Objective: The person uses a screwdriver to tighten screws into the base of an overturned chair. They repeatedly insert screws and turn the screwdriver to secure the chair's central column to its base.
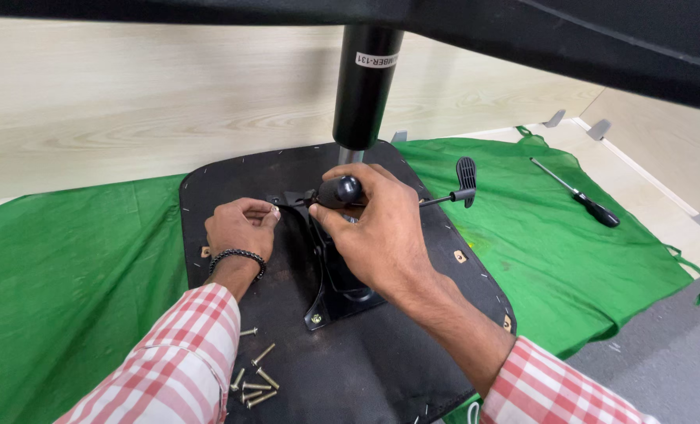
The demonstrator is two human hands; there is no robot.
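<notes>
Gripping a black-handled screwdriver (339, 191) in the closed right hand (377, 228), the person steadies its tip with pinched left hand (242, 228) fingers at the mechanism plate (330, 271) on the upturned seat base (350, 345), mid-fastening; seating calls for straight alignment.

The seat underside (381, 361) looks like matt black fabric, slightly dusty and rough, stapled at the rim. On it sits a black metal plate (342, 294), smooth with a dull sheen, and a brass-coloured bolt head (316, 319) shines at its corner. The gas cylinder (363, 86) is glossy black metal (a bare silvery shaft shows beneath it). The lever paddle (466, 170) is ribbed matt plastic. The right hand (381, 232) covers a smooth, glossy black handle (339, 191). Loose screws (254, 385) are yellowish plated metal. The green cloth (75, 283) is thin, matt and creased. The surface (130, 94) is pale wood-grain laminate, smooth. The sleeves (185, 369) are soft checked woven cloth.
</notes>
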